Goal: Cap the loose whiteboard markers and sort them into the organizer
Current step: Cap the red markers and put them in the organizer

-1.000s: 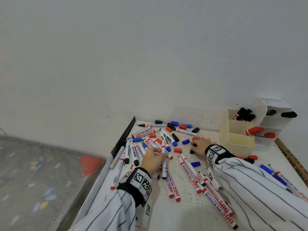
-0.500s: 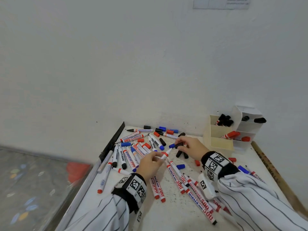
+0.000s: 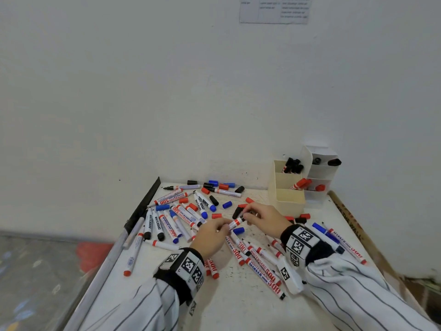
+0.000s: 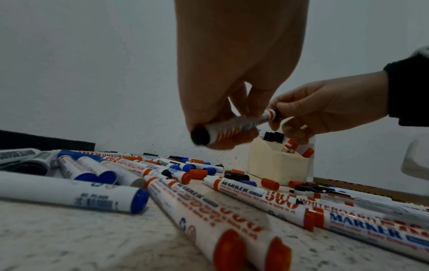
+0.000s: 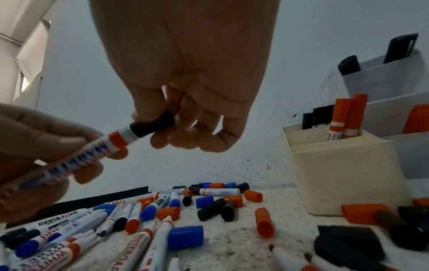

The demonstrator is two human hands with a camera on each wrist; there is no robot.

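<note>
Since a moment ago both hands have come together above the bench (image 3: 238,311), and the black cap that my right hand was fetching from the pile now sits at the marker's tip. My left hand (image 3: 211,236) curls round the barrel of a whiteboard marker (image 3: 236,223), holding it clear of the surface between my two hands. My right hand (image 3: 263,217) pinches the black cap (image 5: 153,123) between thumb and fingers at the marker's far end; a strip of white still shows between the cap and the orange collar. The barrel is white with red and blue print, too blurred to read, and its butt end is black. Below my left hand lie more markers reading "WHITEBOARD MARKER 500"; beyond its fingers others read "WHITE BOARD". Loose red, blue and black caps are scattered under and beyond my right hand. Past my right hand stands the cream organizer (image 3: 287,199), with black-capped markers in its far compartment and red-capped ones in the next.
</note>
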